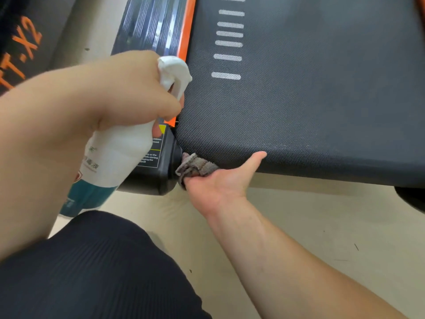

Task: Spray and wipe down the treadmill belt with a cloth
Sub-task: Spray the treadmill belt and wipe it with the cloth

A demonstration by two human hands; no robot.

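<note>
The left hand (119, 93) is gripping the bottle (115, 157) at the belt's (299, 88) near left corner. The right hand (220, 180), palm up, is holding the cloth (195, 166) against the belt's near edge, with its fingers mostly hidden.

The belt (322, 100) lies open; spray bottle (119, 155) and black end cap (158, 178) crowd its near-left corner.

Black, finely ribbed trousers (99, 268) cover the leg; forearms are bare.
</note>
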